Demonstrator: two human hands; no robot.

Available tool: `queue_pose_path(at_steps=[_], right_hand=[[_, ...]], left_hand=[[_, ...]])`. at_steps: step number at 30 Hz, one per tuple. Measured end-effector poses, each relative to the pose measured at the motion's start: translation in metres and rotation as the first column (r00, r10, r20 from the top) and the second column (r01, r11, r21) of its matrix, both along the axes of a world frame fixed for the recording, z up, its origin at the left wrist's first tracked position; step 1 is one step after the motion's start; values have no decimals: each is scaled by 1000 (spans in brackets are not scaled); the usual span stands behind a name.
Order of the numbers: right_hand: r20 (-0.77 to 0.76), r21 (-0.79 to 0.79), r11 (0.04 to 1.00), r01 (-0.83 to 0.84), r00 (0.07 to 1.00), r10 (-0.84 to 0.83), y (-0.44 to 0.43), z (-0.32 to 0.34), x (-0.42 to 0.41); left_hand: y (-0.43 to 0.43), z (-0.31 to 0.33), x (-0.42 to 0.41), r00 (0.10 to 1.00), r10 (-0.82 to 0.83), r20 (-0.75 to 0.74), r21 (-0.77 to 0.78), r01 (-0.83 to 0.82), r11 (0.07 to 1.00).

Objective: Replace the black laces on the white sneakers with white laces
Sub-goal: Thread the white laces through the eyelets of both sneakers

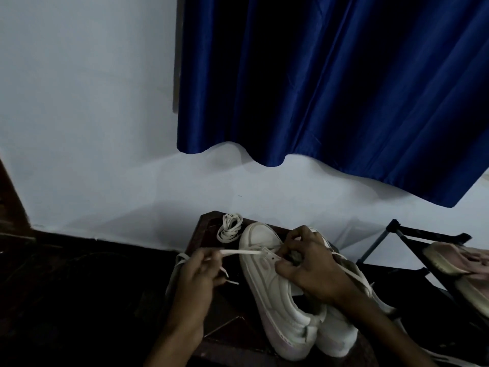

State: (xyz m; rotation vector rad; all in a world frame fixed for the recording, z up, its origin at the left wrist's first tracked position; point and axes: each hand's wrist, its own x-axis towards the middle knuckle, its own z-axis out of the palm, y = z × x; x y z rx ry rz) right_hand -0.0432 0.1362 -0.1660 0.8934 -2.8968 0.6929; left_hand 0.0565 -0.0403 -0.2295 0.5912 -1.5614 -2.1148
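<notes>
Your left hand (197, 271) pinches the white lace (243, 252), pulled taut leftward from an eyelet of the white sneaker (275, 287) on the dark stool (209, 221); your right hand (309, 266) curls its fingers round that sneaker's top. A coiled lace (229, 227) lies at the far left

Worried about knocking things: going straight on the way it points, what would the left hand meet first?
The left hand pinches the threaded lace; straight on, it would probably meet the coiled white lace beside the toe of the sneaker. Height is unclear, so it may pass above.
</notes>
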Motion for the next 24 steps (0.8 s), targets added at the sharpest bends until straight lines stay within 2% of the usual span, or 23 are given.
queue_pose_path(at_steps=[1, 3, 5, 6, 7, 8, 9, 10, 11, 12, 13, 14, 15, 16, 17, 18, 19, 20, 21, 22, 23, 24], right_hand=[[1, 3, 1000, 7, 1000, -7, 0, -2, 0], [-8, 14, 1000, 20, 1000, -20, 1, -4, -2], [-14, 33, 999, 25, 1000, -24, 0, -6, -3], [-9, 43, 999, 23, 1000, -23, 1, -5, -3], [-5, 49, 999, 20, 1000, -20, 1, -5, -3], [-3, 50, 999, 18, 1000, -18, 1, -4, -3], [-2, 48, 999, 18, 1000, -18, 1, -4, -3], [-5, 47, 999, 19, 1000, -19, 2, -4, -2], [-9, 48, 999, 22, 1000, -22, 2, -4, -2], [-12, 52, 998, 26, 1000, -25, 2, -4, -3], [-10, 57, 998, 29, 1000, -28, 2, -5, -2], [-6, 58, 998, 29, 1000, -29, 2, -6, -2], [-2, 53, 998, 28, 1000, -28, 2, -6, -2], [3, 45, 999, 30, 1000, -30, 3, -6, -2], [5, 39, 999, 33, 999, -34, 3, -6, -2], [5, 35, 999, 35, 999, -35, 3, -5, -2], [2, 32, 999, 33, 999, -34, 3, -4, -3], [2, 30, 999, 34, 999, -34, 3, -4, -3], [3, 33, 999, 35, 999, -35, 3, -4, -3], [6, 41, 999, 34, 999, -34, 2, -4, -3], [9, 48, 998, 28, 1000, -28, 2, -5, -2], [11, 50, 999, 20, 1000, -21, 3, -6, -2]], left_hand=[[-1, 6, 0, 997, -9, -81, 223, 27, 974], [0, 17, -4, 955, 22, -295, 544, 149, 826], [0, 23, -8, 920, 123, -372, 700, 191, 688], [0, 23, -11, 931, 132, -339, 683, 147, 715], [0, 22, -12, 955, 97, -280, 545, 75, 835], [4, 18, -13, 978, 39, -204, 247, 12, 969], [8, 13, -14, 992, -10, -125, -137, -7, 991], [14, 9, -16, 995, -69, -67, -478, 29, 878], [20, 6, -19, 993, -114, -5, -701, 78, 709], [21, 1, -22, 991, -130, 43, -809, 111, 577], [21, 1, -24, 985, -144, 92, -833, 155, 530], [17, 1, -24, 976, -179, 125, -820, 203, 535], [13, 3, -21, 964, -230, 134, -768, 248, 591], [7, 7, -17, 957, -268, 107, -631, 274, 726], [2, 14, -11, 969, -243, 48, -393, 242, 887], [-7, 18, -4, 989, -141, -32, -110, 137, 984], [-20, 22, 1, 990, -7, -142, 177, 33, 984], [-35, 28, 6, 959, 121, -257, 413, -4, 911], [-48, 34, 10, 911, 209, -355, 564, 31, 825], [-59, 39, 12, 861, 254, -440, 633, 97, 768], [-63, 43, 12, 835, 255, -488, 646, 148, 749], [-59, 45, 10, 844, 217, -490, 629, 169, 759]])
